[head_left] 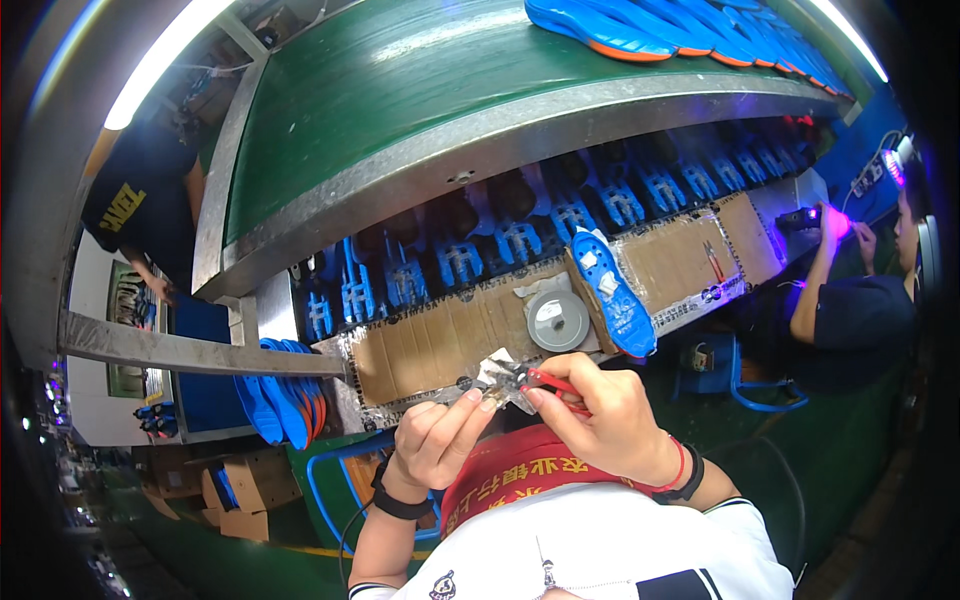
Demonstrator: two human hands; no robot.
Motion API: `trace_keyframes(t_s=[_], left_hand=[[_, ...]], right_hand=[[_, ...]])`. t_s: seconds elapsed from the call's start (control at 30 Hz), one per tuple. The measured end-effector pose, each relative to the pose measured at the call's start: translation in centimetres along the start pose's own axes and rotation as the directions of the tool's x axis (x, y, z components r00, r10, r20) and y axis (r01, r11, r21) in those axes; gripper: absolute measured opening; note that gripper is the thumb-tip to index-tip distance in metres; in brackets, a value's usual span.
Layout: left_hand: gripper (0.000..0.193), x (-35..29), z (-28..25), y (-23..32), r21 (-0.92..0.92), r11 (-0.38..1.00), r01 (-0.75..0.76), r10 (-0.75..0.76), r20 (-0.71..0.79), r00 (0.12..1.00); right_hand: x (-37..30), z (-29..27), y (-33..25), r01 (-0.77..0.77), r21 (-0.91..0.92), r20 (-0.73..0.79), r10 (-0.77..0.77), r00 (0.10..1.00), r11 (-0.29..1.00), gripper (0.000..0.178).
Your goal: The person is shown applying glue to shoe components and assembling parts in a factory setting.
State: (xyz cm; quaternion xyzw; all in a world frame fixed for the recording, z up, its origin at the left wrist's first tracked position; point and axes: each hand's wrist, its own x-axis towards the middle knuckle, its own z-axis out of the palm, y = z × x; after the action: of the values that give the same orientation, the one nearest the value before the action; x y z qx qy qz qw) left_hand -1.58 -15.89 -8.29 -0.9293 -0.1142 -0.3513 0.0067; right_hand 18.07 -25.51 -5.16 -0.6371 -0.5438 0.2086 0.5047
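In front of my chest, my right hand [600, 415] grips red-handled pliers [556, 384]. Their dark jaws reach a crumpled piece of clear plastic [512, 392] between my hands. My left hand [440, 435] pinches at the other side of that plastic; a small part in it is too small to name. Just beyond my fingers, a grey round reel-like disc [558, 321] lies on the cardboard-covered bench [420, 350]. To its right, a blue shoe sole [618, 300] with white patches rests tilted over the bench.
A second red-handled tool [714, 262] lies on the cardboard at right. Blue racks [520, 238] line up beneath the green belt [400, 90], which carries blue-and-orange soles [640, 35]. More soles [285, 405] stand at left. One co-worker [850, 310] sits right, another [145, 200] stands left.
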Motion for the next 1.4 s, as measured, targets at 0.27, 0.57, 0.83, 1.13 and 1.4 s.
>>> trace_keyframes(t_s=[0.27,0.57,0.83,1.13,1.4], left_hand=[[0.029,-0.7,0.1,-0.4,0.077,0.997,-0.012,0.016,-0.045,0.999],[0.033,-0.5,0.2,0.1,0.021,0.999,0.024,-0.024,-0.016,1.000],[0.032,-0.4,0.4,-0.2,0.039,0.999,0.022,-0.022,-0.020,1.000],[0.034,-0.4,0.4,-0.7,0.050,0.998,0.023,-0.022,-0.027,0.999],[0.030,-0.3,0.8,-0.9,0.060,0.998,0.003,0.000,-0.039,0.999]], right_hand=[[-0.3,-1.4,-0.2,0.014,-0.111,0.063,-0.007,0.998,0.994,0.018],[-0.1,-0.5,0.1,0.029,-0.187,0.074,-0.016,0.997,0.982,0.019],[0.2,-0.8,0.2,-0.018,-0.115,0.036,0.022,0.999,0.993,0.019],[0.1,-1.1,0.2,0.020,-0.172,0.069,-0.008,0.998,0.985,0.019],[0.3,-0.2,0.7,0.032,-0.155,0.046,-0.025,0.999,0.987,0.019]])
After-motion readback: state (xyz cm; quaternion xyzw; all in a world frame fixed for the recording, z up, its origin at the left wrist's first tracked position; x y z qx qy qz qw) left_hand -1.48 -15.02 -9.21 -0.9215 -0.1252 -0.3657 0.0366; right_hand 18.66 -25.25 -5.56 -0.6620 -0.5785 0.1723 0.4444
